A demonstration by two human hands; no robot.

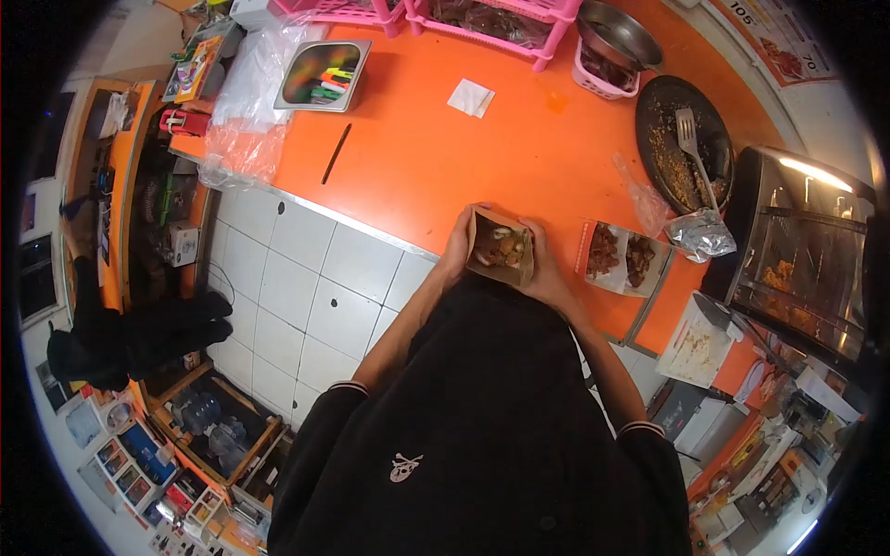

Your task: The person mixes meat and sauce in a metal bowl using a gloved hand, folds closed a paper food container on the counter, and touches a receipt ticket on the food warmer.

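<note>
A brown paper food box (501,270), its top open, is held close in front of my black shirt. Inside it lies food (502,246) with pale sliced pieces and browned bits. My left hand (456,246) wraps round the box's left side. My right hand (550,271) grips the opposite side, with its fingertips at the upper rim. Just right of my right hand, an open box (640,283) on the orange table holds two portions of browned food on white paper.
A black pan (654,120) with crumbs and a slotted spatula (692,139) stands at the right, near crumpled foil (702,233) and a lit display case (788,250). Further back are a metal tin (295,79) of markers, a napkin (471,97) and pink racks (547,46). Another person (120,334) is at far left.
</note>
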